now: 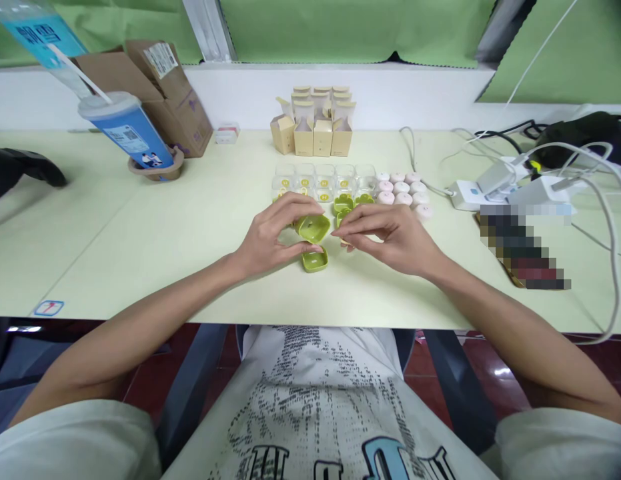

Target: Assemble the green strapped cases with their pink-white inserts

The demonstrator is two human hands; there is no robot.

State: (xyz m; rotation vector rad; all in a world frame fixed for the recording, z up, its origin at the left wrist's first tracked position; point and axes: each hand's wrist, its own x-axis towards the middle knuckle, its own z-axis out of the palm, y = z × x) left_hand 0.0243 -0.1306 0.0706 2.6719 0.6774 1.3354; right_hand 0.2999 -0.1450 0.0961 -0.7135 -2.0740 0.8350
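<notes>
My left hand [273, 233] is closed around a small green plastic cup [314, 229], tilted so that its hollow faces me. Just below it, by my thumb, is a second green cup [315, 260]; whether the two are joined I cannot tell. To the right, the fingers of my right hand [390, 233] are pinched together close to the upper cup. A bit of something tan shows under those fingertips, too small to name. Behind my hands lie more green cups [343, 204], partly covered by my right fingers.
Clear plastic cups [325, 177] with yellow marks stand in rows behind, beside pale pink and white round pieces [402, 189]. Small open cardboard boxes [315, 130] line the wall. A drink cup [130, 133] leans at left; a power strip [470, 193] and a blurred-out phone-like object [520, 250] lie right.
</notes>
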